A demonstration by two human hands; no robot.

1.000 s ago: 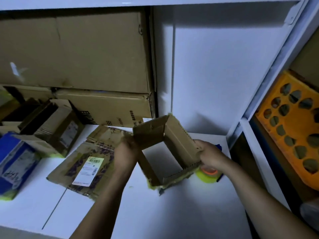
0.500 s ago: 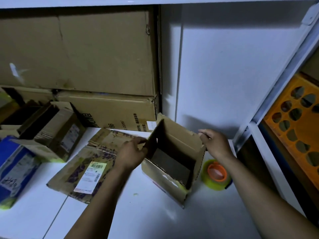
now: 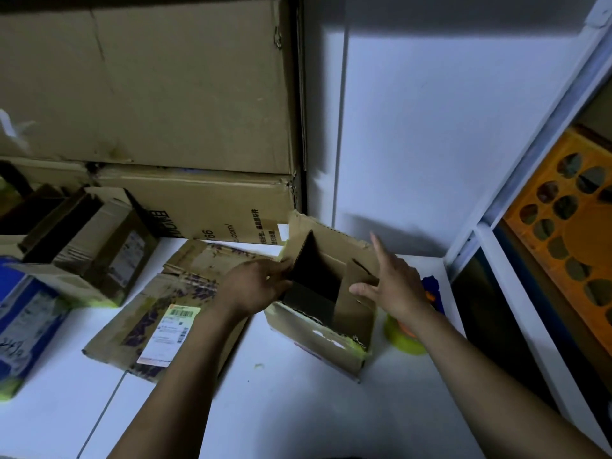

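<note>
A: Box status?
B: Small cardboard box point(image 3: 326, 341) upright on white shelf point(image 3: 298, 409), top open, between flattened carton point(image 3: 185, 293) and tape roll point(image 3: 402, 339).
A: Hands?
B: Left hand point(image 3: 255, 288) at left flap point(image 3: 309, 260), grip unclear. Right hand point(image 3: 395, 286) flat, fingers straight, pressing right flap point(image 3: 354, 306).
</note>
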